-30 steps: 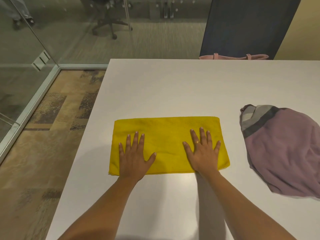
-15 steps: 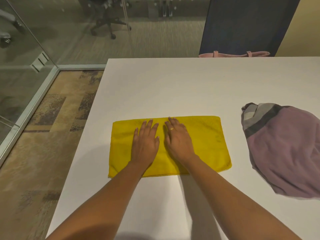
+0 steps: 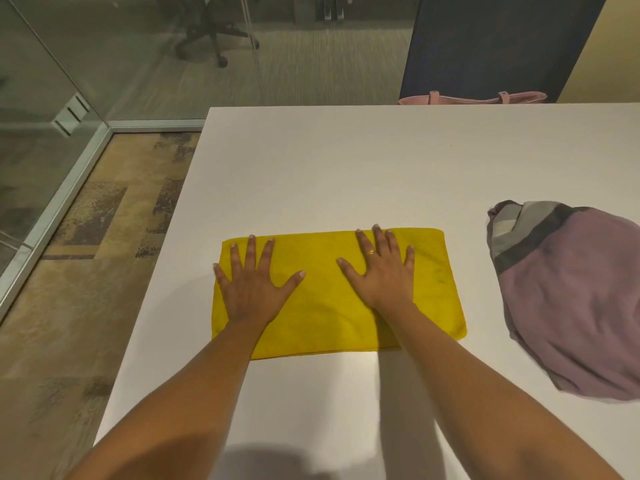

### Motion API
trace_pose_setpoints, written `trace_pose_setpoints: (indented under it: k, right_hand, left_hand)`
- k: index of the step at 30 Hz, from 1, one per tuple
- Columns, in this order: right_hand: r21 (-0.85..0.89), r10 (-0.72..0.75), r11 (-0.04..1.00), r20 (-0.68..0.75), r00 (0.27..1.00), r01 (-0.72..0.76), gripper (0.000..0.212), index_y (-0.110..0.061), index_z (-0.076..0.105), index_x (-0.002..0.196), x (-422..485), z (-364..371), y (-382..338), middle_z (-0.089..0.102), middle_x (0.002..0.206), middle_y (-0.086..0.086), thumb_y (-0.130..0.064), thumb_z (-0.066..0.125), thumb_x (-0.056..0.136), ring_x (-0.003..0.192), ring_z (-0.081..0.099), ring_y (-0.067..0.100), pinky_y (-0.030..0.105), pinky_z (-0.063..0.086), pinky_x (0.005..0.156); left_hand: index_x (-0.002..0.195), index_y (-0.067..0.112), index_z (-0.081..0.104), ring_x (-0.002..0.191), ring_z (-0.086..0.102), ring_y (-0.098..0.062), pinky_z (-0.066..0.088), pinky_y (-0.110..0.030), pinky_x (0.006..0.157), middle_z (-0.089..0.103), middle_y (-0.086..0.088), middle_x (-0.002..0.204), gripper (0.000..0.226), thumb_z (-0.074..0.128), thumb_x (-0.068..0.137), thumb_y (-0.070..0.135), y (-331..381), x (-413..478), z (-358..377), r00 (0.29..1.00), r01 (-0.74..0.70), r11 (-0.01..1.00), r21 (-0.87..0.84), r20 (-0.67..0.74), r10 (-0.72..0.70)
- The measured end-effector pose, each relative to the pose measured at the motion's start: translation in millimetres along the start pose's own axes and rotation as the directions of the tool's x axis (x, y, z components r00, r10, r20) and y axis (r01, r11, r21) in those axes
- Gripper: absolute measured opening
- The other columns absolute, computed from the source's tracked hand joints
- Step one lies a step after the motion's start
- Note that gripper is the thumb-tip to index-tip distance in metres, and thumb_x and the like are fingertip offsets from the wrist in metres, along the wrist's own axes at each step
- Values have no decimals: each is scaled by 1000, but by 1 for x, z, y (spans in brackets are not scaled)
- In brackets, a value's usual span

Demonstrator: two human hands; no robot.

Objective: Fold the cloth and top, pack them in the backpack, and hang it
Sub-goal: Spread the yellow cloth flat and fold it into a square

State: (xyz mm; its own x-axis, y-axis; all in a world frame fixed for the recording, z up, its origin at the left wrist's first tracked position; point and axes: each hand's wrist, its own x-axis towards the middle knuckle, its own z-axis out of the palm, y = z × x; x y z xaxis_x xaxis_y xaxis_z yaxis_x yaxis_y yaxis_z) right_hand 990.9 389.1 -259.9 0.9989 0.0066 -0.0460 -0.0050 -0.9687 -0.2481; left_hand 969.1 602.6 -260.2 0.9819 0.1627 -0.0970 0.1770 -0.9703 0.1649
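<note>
Both hands have been spread apart from the centre of the yellow cloth [image 3: 332, 299]. The left hand [image 3: 254, 289] and right hand [image 3: 382, 275] are pressed flat, fingers splayed straight, gripping nothing. The fold is judged smoothed; the purple top [image 3: 571, 299] at right remains unfolded.

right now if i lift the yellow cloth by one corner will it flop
Probably flops: the cloth lies thin and limp on the table. Likely light, being so thin. Its folded layers could slip apart on that smooth top.
</note>
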Motion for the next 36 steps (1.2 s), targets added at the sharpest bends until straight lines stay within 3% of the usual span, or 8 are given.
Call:
trace_pose_setpoints:
  k: [6, 10, 14, 20, 25, 29, 33, 36]
  right_hand:
    - [4, 97, 995, -60, 993, -97, 82, -31, 19, 147, -9, -10, 39, 11, 158, 0, -73, 9, 78, 146, 4, 19, 49, 2, 116]
    - [14, 144, 990, -53, 988, -143, 74, -29, 21, 147, -23, -17, 59, 12, 158, 1, -67, 17, 84, 145, 5, 20, 52, 6, 114]
    - [31, 195, 981, -106, 975, -193, 72, -21, 30, 145, -42, -25, 74, 26, 153, 10, -62, 21, 86, 141, 22, 29, 50, 19, 111]
    - [52, 337, 941, -182, 924, -334, 65, -12, 45, 131, -70, -39, 77, 51, 126, 16, -61, 43, 88, 113, 46, 36, 48, 37, 89]
    - [289, 509, 834, -76, 858, -469, 55, -6, 53, 122, -83, -50, 77, 60, 115, 18, -48, 57, 86, 106, 54, 37, 43, 42, 84]
    - [484, 532, 713, 99, 841, -507, 39, -2, 59, 111, -82, -65, 73, 64, 109, 18, -32, 62, 88, 91, 57, 32, 35, 41, 74]
    - [606, 552, 597, 165, 817, -526, 20, -7, 54, 96, -80, -79, 64, 59, 101, 17, -24, 61, 88, 85, 47, 26, 43, 45, 83]
    - [682, 541, 538, 170, 823, -495, 19, -13, 48, 98, -78, -89, 50, 51, 101, 9, -21, 62, 87, 91, 46, 25, 43, 44, 88]
  left_hand:
    - [149, 30, 10, 146, -2, -20, 5, -56, 114, 2, 1, 159, 88, 15, 75, 77, -25, -10, -2, 999, 9, 998, -57, -47, -12]
    - [149, 28, 14, 146, 5, -24, 8, -49, 116, 6, 1, 158, 94, 6, 70, 79, -41, -17, -3, 998, -11, 998, -68, -55, 7]
    - [149, 27, 15, 146, 8, -26, 8, -50, 116, 8, 0, 158, 93, 2, 71, 76, -51, -25, -4, 999, -23, 997, -68, -50, 20]
    - [147, 21, 25, 145, 11, -24, 4, -50, 115, 17, -3, 157, 85, 5, 79, 69, -50, -49, -7, 995, -35, 992, -121, -98, 23]
    - [145, 20, 31, 145, 14, -25, 7, -52, 115, 21, -5, 155, 81, 9, 82, 66, -49, -70, -7, 994, -93, 993, -74, -72, 88]
    - [146, 20, 27, 146, 10, -24, 6, -53, 114, 17, -4, 157, 67, 25, 91, 58, -47, -78, -12, 998, -64, 993, -98, -11, 63]
    - [145, 17, 29, 146, 8, -21, 2, -48, 116, 15, -4, 157, 59, 37, 95, 48, -37, -76, -25, 998, -48, 995, -89, 44, 52]
    - [131, 11, 49, 138, 29, -25, 18, -38, 113, 36, -10, 148, 46, 47, 94, 38, -22, -77, -38, 997, -70, 968, -241, 20, 78]
